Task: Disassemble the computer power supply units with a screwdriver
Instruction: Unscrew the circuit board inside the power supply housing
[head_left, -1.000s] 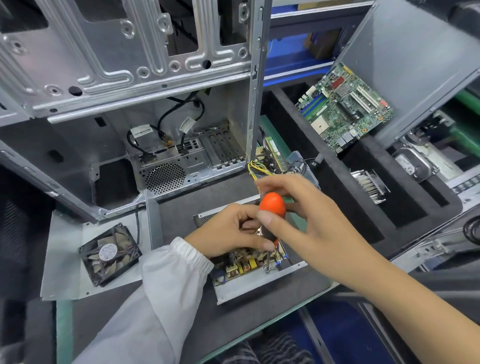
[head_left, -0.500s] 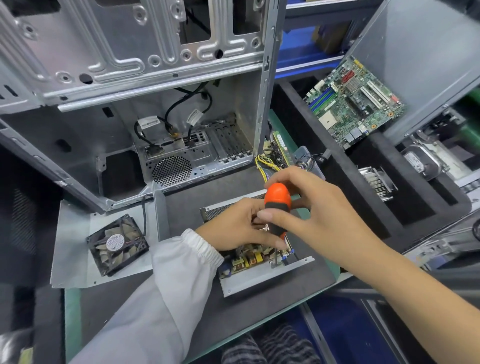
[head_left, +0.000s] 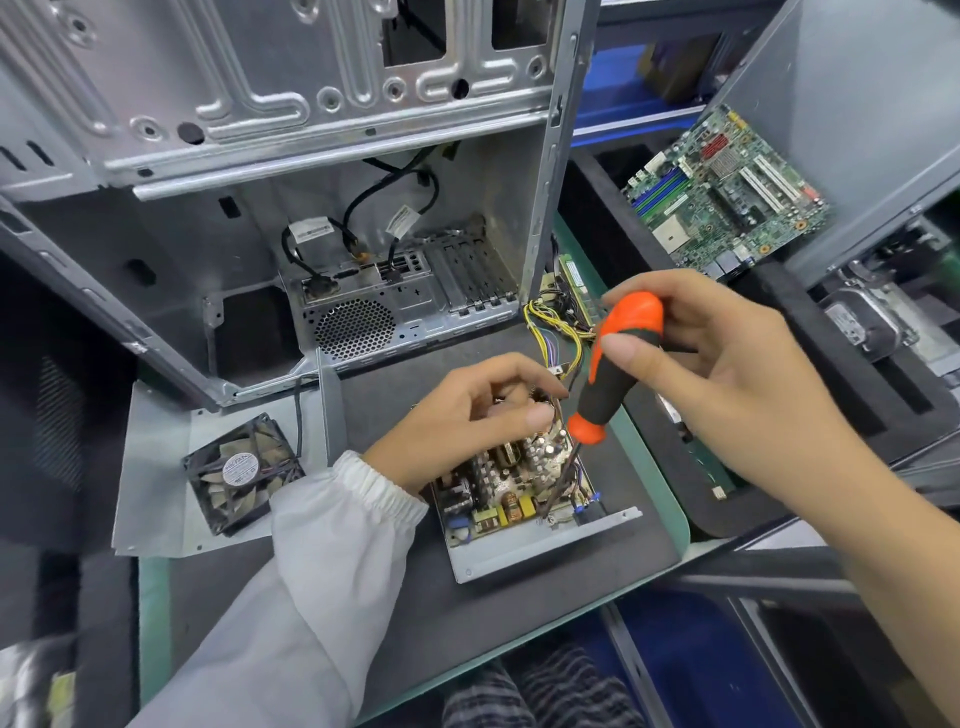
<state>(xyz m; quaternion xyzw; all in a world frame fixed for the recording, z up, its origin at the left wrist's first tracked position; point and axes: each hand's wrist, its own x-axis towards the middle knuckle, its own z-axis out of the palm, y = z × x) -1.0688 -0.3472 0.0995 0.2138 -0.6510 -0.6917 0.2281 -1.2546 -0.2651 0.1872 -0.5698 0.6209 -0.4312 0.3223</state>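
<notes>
Two hands at frame centre: right hand (head_left: 727, 374) grips screwdriver (head_left: 613, 374), left hand (head_left: 467, 415) steadies power supply board (head_left: 498, 493); tilted shaft risks slipping.

**Open power supply at the mat's near right, case behind**

The power supply unit (head_left: 519, 499) lies on the mat (head_left: 519, 613) near its front right corner. Behind it stands the computer case (head_left: 311, 208). A fan (head_left: 241, 473) rests on a metal panel (head_left: 150, 467) at the mat's left edge. Right of the mat, a foam tray (head_left: 613, 208) holds a motherboard (head_left: 727, 192) at its far end.
</notes>
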